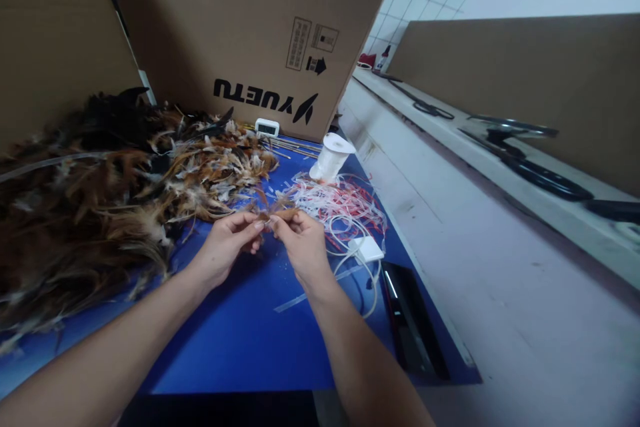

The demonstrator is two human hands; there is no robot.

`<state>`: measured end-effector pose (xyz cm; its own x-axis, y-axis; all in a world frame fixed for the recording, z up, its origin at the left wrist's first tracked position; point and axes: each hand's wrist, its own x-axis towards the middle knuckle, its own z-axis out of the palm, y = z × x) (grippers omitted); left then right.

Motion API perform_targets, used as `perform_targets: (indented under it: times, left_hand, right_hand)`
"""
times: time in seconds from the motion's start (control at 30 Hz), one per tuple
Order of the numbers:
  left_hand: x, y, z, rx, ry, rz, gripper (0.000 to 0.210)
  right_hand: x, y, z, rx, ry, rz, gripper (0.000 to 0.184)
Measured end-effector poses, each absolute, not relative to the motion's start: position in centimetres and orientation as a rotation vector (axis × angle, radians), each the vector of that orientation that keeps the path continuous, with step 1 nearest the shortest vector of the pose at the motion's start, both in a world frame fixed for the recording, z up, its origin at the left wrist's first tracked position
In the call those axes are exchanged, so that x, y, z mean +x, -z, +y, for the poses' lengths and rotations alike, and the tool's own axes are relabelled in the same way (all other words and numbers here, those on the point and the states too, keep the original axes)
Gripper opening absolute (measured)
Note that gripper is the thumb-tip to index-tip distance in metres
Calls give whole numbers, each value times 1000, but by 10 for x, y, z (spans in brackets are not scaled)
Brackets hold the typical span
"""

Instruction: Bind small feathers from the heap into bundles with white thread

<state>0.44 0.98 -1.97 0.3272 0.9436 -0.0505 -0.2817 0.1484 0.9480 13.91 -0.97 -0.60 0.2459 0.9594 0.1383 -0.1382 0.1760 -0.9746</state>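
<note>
Head view, as I watch from my remote seat: a plain cardboard panel [45,27] stands at far left, and below it a big heap of feathers [145,180], brown, black and pale, spreads over the blue tabletop [240,353]. Behind the heap's right part rises a carton [235,20] with upside-down lettering; I see only its outside, so I cannot tell what it contains. Next comes the left hand [234,240], thumb and forefinger pinched on the brown feather bits [287,213]. These sit at the fingertips of both hands, straight ahead and in the middle, with neither hand clearly nearer; their long axis looks roughly crosswise, though one wisp points up and away. A small white display [267,127] and some thin sticks [297,145] lie beyond. My right hand [304,243] pinches the same bits from its side, nearly meeting the left; whether the fingertips touch, I cannot tell. Farther right, a spool [331,157] wound with white material stands behind a tangle of white and red strips [345,203]. A white adapter [367,249] with a looped cable [374,290] lies nearer, then a glossy black object [415,320] by the tabletop's right edge.
</note>
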Motion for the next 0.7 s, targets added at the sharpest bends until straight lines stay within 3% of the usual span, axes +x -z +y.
perform_targets:
  times: [0.7]
  left_hand:
    - [1,16,11,1100,-1133,773,18]
  right_hand:
    - [140,3,-13,-1087,-868,-1062,15]
